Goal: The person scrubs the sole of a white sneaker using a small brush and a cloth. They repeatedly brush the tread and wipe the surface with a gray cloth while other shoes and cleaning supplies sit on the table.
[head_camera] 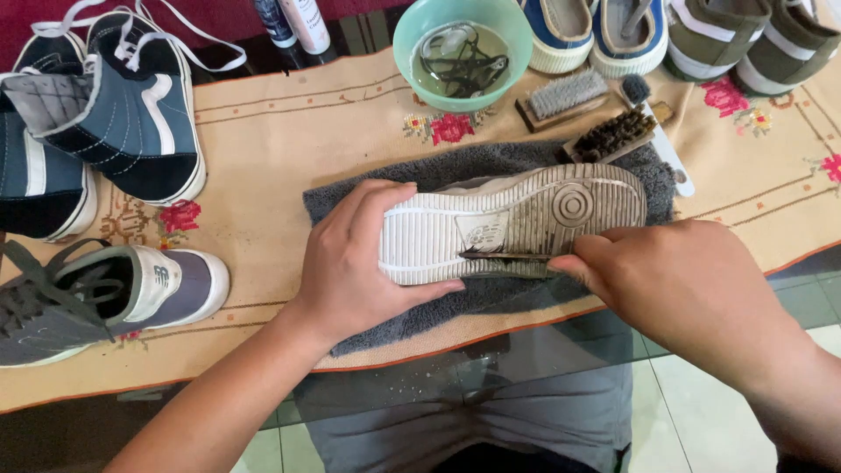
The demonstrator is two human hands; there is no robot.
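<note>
Shoe: shoe (517, 219) lay sole-up on the grey towel (491, 162), long axis left-right.
Left hand: left hand (350, 258) gripped the shoe's left end.
Right hand: right hand (692, 280) pinched a thin tool (504, 256) against the sole.

Soft, even daylight filled the scene, bright without harsh glare, and the whole view was sharp with only slight stretching toward the corners. Faint shadows lay under the hands and along the near edge of the grey towel (491, 302). A pale sheen showed on the water in the green bowl (462, 52), and dim reflections sat on the glass worktop (491, 368) in front.
</note>
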